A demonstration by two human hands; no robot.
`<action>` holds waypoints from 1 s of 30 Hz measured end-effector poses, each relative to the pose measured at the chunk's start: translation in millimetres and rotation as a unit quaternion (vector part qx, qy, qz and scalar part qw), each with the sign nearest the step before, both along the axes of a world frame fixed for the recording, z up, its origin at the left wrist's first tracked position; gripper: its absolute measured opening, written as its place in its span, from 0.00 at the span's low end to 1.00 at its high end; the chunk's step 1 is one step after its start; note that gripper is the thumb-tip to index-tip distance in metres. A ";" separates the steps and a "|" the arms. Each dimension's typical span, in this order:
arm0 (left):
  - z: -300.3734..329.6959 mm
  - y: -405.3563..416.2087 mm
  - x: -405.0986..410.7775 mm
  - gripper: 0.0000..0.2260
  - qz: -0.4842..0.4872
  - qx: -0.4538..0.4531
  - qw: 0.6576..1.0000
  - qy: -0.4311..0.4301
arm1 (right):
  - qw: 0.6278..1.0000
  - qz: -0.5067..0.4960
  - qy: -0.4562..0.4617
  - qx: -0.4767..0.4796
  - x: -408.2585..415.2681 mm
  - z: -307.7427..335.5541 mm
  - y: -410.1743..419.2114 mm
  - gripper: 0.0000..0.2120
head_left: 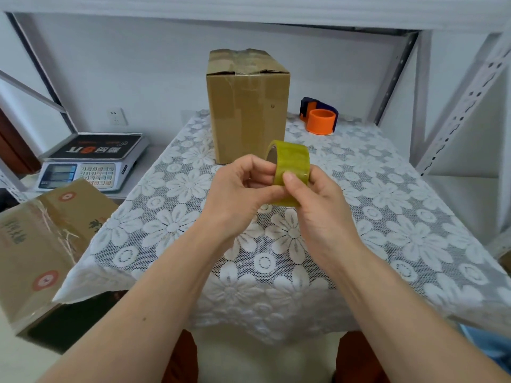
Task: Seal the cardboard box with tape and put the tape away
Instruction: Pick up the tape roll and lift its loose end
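Note:
A tall brown cardboard box (247, 106) stands upright at the back of the table, its top flaps closed with clear tape across them. In front of it, above the table's middle, I hold a roll of yellowish clear tape (291, 158) with both hands. My left hand (240, 189) grips the roll's left side with its fingers curled. My right hand (318, 205) holds the right side, its thumb pressed on the roll's outer face.
The table wears a white lace cloth with flowers (387, 217). An orange and dark blue tape dispenser (319, 116) sits at the back right. A digital scale (94, 161) stands to the left, and a printed cardboard box (41, 244) at the near left. Metal shelf posts (464, 100) rise on the right.

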State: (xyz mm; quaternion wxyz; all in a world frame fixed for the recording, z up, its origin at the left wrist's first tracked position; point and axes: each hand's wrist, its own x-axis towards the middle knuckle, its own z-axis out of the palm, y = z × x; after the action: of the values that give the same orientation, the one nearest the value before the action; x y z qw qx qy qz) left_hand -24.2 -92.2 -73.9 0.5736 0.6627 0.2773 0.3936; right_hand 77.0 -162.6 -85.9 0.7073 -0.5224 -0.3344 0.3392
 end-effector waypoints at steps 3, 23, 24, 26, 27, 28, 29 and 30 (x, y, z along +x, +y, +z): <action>-1.4 -2.5 1.6 0.10 0.000 0.014 1.000 0.008 | 0.999 -0.016 0.031 0.008 -3.3 1.3 1.7 0.18; -1.5 1.1 1.4 0.11 -0.019 -0.027 0.999 0.012 | 1.000 0.008 -0.006 -0.009 6.6 -0.3 4.0 0.16; -2.5 0.6 2.0 0.10 -0.015 -0.025 0.999 0.016 | 1.000 -0.001 0.000 -0.011 5.9 -1.6 5.3 0.15; -3.3 1.4 1.6 0.11 -0.013 -0.029 0.999 0.016 | 1.000 0.009 0.013 -0.005 6.2 -2.8 6.8 0.13; -2.7 2.2 0.8 0.11 -0.016 -0.033 0.999 0.013 | 1.000 0.018 0.012 0.001 7.2 -2.7 6.9 0.13; -1.8 3.0 0.1 0.11 -0.020 -0.038 0.999 0.009 | 1.000 0.027 0.008 0.009 7.9 -1.8 6.5 0.12; -1.2 3.8 -0.3 0.11 -0.023 -0.042 0.999 0.005 | 0.999 0.036 0.001 0.016 9.0 -1.2 5.9 0.11; -0.7 4.4 -0.6 0.12 -0.025 -0.044 0.999 0.002 | 0.999 0.043 -0.007 0.022 9.9 -0.6 5.3 0.11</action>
State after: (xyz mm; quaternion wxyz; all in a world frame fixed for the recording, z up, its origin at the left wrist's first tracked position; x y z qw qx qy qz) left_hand -24.9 -87.8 -74.6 0.6113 0.6442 0.2792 0.3652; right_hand 86.9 -157.2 -86.4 0.7011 -0.4938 -0.3693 0.3582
